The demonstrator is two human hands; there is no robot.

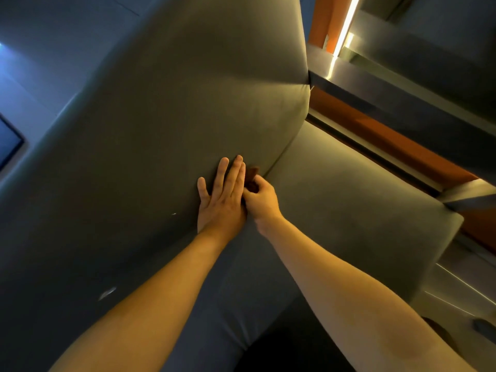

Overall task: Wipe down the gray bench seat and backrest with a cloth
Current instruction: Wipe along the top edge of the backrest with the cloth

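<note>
Cloth [252, 175], a single small dark brown piece, sits bunched at the crease where the backrest [174, 124] of the gray bench [257, 269] meets the seat [349, 200]. The right hand [261, 201] grips it, fingers [264, 185] curled and pinching the fabric, so most of it is hidden inside the fist. Just beside it and touching it, the left hand [220, 200] lies flat on the backrest, fingers [231, 173] straight and close together, thumb spread out to the side.

The upholstery is smooth gray fabric. Two back cushions show, the lower one under the hands and an upper one [228, 36], meeting at a seam. Two pale marks [107, 292] dot the lower cushion, one near the left wrist and one further down beside the forearm.

The room is dim. Behind the seat's far edge runs an orange panel [389, 135] framed in dark trim, and one warm light strip [346, 22] glows at the top right. At the left edge is what may be a screen [8, 140], bluish and too cropped to be sure.
</note>
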